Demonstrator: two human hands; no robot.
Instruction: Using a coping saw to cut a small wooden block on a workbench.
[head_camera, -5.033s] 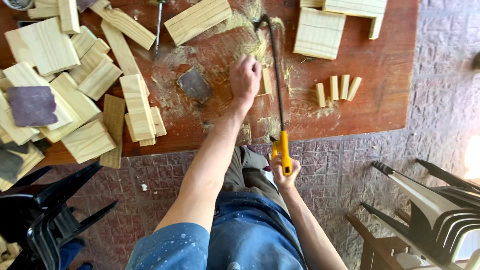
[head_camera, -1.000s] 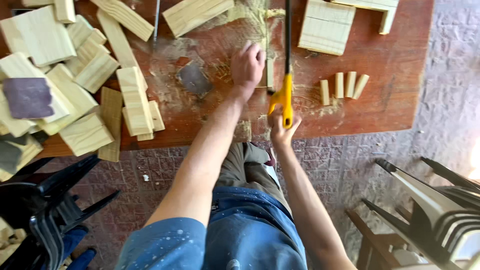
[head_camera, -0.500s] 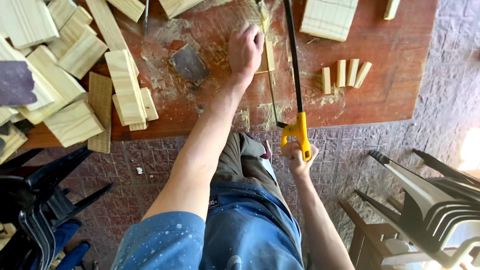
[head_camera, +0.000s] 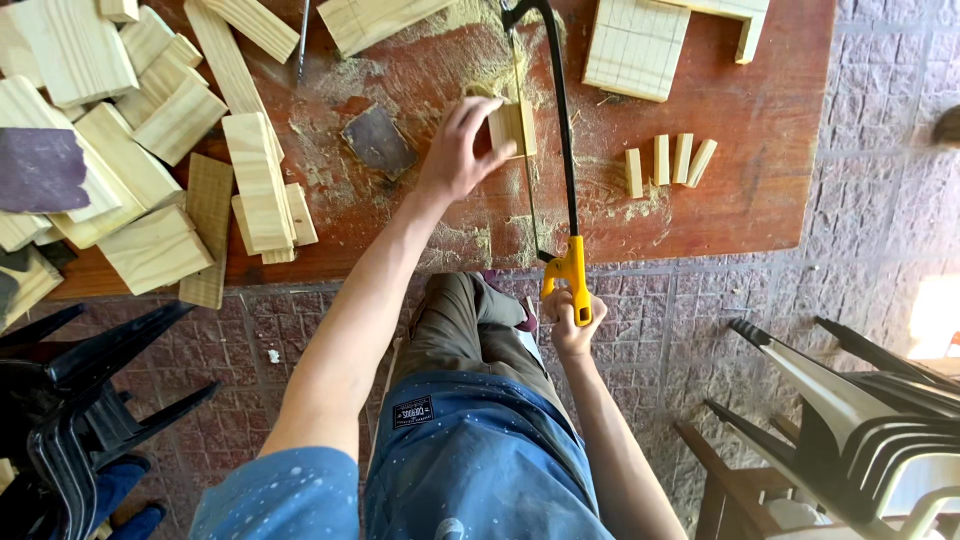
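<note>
Flanking the sawn wood strip (head_camera: 512, 128): sandpaper block (head_camera: 378, 140), four small offcuts (head_camera: 668, 163).

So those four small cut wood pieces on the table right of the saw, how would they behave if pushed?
The four small wood pieces look like stiff, pale softwood offcuts, so probably light. Lying flat and square-edged, they should slide rather than roll. Sawdust around them on the table may let them skid easily.
</note>
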